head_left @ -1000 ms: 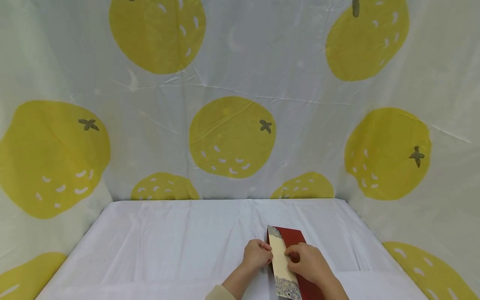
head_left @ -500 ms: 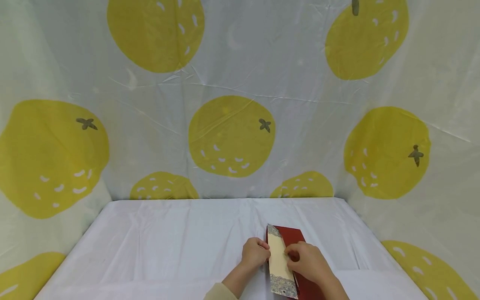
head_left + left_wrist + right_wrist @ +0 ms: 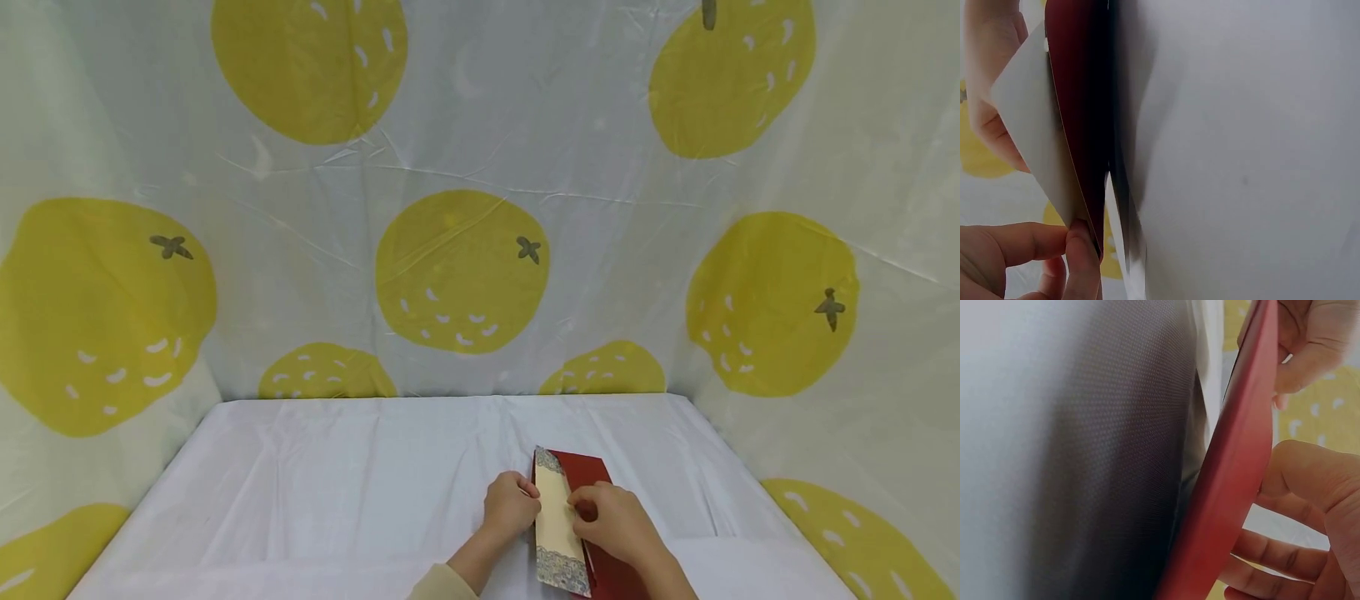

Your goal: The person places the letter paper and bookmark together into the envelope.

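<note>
A cream card (image 3: 551,518) with grey lacy bands at both ends lies along a dark red folder (image 3: 583,472), whose red surface shows mostly on the card's right. At the left edge of both, my left hand (image 3: 510,505) pinches with thumb and forefinger; in the left wrist view those fingertips (image 3: 1079,240) grip the red edge and card together. My right hand (image 3: 617,521) pinches the card's right edge near mid-length, in front of the folder. In the right wrist view the folder (image 3: 1235,469) stands tilted, hiding the card, with my right thumb and fingers (image 3: 1294,465) against its edge.
A white cloth (image 3: 337,475) covers the table under the hands. Behind and at both sides hangs a pale curtain (image 3: 315,250) printed with large yellow fruit.
The near end of the cream card has swung a little to the left, and its face sits straighter. Both hands keep their grips and have barely moved.
</note>
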`<control>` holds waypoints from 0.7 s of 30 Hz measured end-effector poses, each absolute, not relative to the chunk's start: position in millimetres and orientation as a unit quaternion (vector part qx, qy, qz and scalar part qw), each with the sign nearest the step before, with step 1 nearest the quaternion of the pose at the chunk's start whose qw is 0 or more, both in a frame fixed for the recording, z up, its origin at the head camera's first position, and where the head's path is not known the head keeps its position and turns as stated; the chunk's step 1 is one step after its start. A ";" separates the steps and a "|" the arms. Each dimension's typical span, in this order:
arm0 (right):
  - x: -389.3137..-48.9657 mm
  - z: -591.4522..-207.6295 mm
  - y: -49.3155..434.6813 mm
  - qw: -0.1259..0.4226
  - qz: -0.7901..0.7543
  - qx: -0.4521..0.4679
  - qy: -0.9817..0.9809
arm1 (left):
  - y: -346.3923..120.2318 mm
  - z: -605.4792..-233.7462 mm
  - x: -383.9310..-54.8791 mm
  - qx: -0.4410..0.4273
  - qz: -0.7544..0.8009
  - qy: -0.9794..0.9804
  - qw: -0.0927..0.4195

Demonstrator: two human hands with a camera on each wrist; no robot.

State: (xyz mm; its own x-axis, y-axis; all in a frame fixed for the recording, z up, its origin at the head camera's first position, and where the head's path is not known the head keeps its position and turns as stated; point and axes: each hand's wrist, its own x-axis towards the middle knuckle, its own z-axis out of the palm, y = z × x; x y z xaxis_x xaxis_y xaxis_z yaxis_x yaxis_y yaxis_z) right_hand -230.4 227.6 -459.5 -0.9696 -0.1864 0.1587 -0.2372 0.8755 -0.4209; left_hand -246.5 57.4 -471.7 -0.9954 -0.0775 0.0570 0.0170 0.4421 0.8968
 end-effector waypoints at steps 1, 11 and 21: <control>-230.6 -459.9 227.3 0.054 0.225 0.106 -0.967 | 58.2 -471.6 -245.8 0.015 -0.530 -0.847 0.041; -229.9 -460.4 228.4 0.056 0.224 0.108 -0.967 | 70.2 -476.3 -240.1 0.008 -0.559 -0.828 0.034; -229.0 -463.2 229.6 0.073 0.222 0.131 -0.963 | 80.0 -479.4 -237.2 -0.018 -0.563 -0.825 0.047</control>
